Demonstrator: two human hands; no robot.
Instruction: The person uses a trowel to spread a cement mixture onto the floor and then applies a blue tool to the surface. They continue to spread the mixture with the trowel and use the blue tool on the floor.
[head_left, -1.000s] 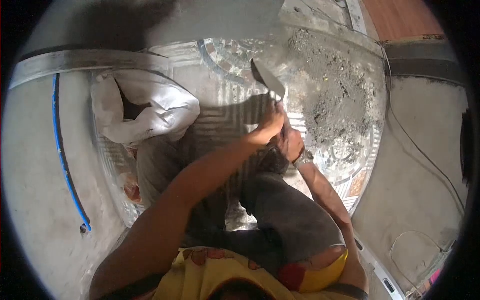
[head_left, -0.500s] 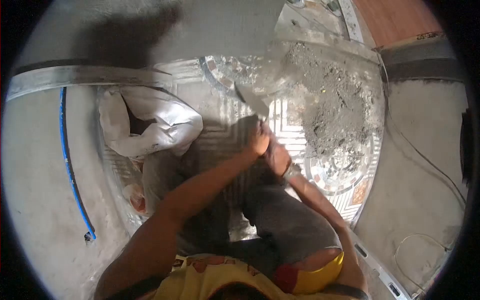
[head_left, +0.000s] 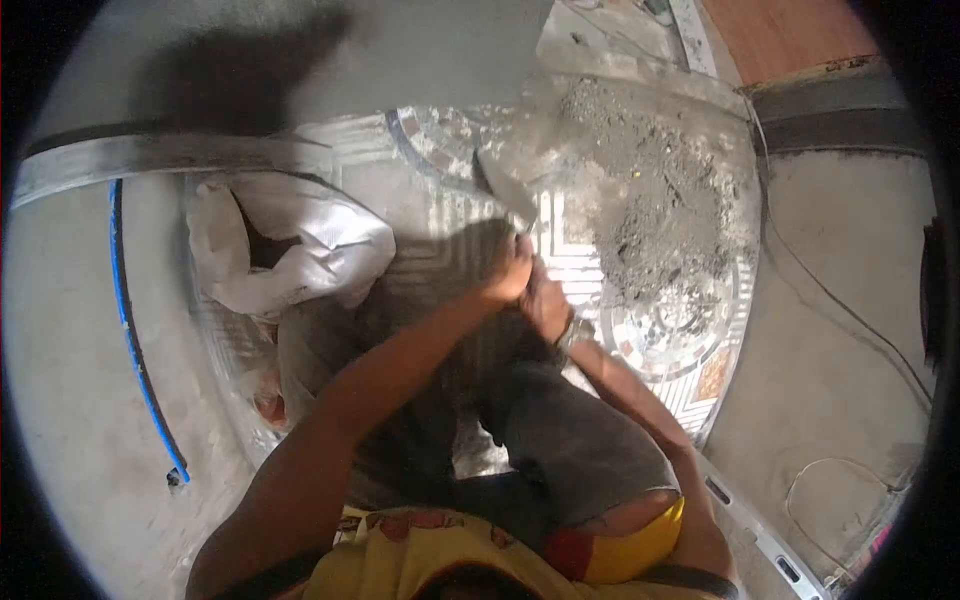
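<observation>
A trowel [head_left: 508, 190] with a flat grey blade points away from me, above the patterned tile floor. My left hand [head_left: 514, 266] is closed around it just behind the blade. Close against it, my right hand [head_left: 545, 303], with a watch at the wrist, is also closed at the handle. The fingers hide most of the handle. Beyond and to the right, loose grey mortar [head_left: 670, 200] lies spread over the tiles.
An open white sack [head_left: 345, 235] stands at left beside my leg. A blue conduit [head_left: 130, 335] runs along the left wall. A spirit level [head_left: 765, 540] lies at lower right, and a thin cable [head_left: 820, 290] trails down the right wall. A grey panel [head_left: 430, 60] fills the upper left.
The trowel blade has turned and looks narrower, more edge-on. Both hands have shifted slightly left and up with it, while the whole view has moved a little.
</observation>
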